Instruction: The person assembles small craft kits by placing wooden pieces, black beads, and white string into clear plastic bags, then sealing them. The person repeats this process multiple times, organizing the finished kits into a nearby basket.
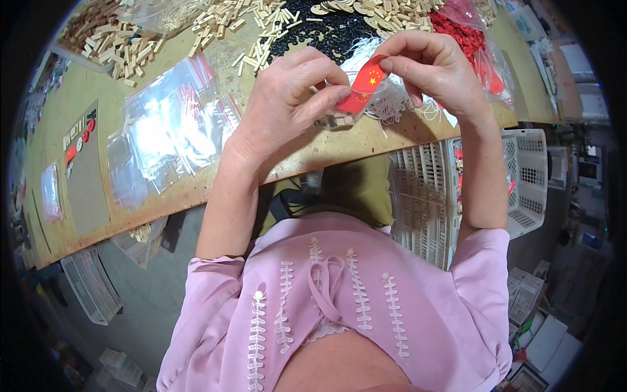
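Note:
Between my two hands is a small red flag [368, 81] with yellow stars, curved as it is held up. My right hand [436, 73] pinches its upper end between thumb and fingers. At the lower end, the thumb and fingers of my left hand [294, 98] are closed on it. Just under the flag hangs a small clear plastic bag [339, 120] with light wooden pieces in it, close to my left fingertips. Part of the flag seems to lie behind or inside the clear plastic; I cannot tell which. White cord loops [392, 108] lie beneath my right hand.
Loose wooden blocks [124, 52], black small parts [317, 32] and red parts [457, 29] are heaped along the table's back. Clear zip bags [173, 124] lie to the left, beside a cardboard strip with sample pieces [81, 140]. White plastic baskets [424, 189] stand below the table's front edge.

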`<state>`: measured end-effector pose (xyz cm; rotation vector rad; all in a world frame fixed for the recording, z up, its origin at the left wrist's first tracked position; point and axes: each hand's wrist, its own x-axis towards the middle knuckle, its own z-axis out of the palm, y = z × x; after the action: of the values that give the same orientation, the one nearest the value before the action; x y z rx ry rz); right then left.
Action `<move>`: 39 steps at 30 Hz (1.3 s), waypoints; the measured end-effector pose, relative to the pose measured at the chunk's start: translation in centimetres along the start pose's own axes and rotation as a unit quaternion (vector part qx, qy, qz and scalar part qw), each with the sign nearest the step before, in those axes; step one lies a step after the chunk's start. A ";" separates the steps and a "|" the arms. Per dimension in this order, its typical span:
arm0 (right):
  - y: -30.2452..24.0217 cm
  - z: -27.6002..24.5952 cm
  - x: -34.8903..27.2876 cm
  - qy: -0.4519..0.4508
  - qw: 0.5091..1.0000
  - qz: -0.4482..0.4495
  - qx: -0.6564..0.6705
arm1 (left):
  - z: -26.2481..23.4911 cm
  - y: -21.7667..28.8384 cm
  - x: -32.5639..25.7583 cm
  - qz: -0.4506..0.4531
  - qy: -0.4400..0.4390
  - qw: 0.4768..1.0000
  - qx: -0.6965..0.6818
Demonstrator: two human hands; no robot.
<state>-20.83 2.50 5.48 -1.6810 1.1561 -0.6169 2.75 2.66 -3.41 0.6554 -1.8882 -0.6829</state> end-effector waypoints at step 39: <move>6.3 4.3 -0.4 -0.024 0.983 0.117 0.143 | 0.6 -0.3 -4.3 -0.268 -0.147 0.948 -0.088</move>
<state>-20.15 4.20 -1.93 -1.2891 1.1503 -0.5620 3.86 5.58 -6.44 1.0073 -1.8911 -1.3458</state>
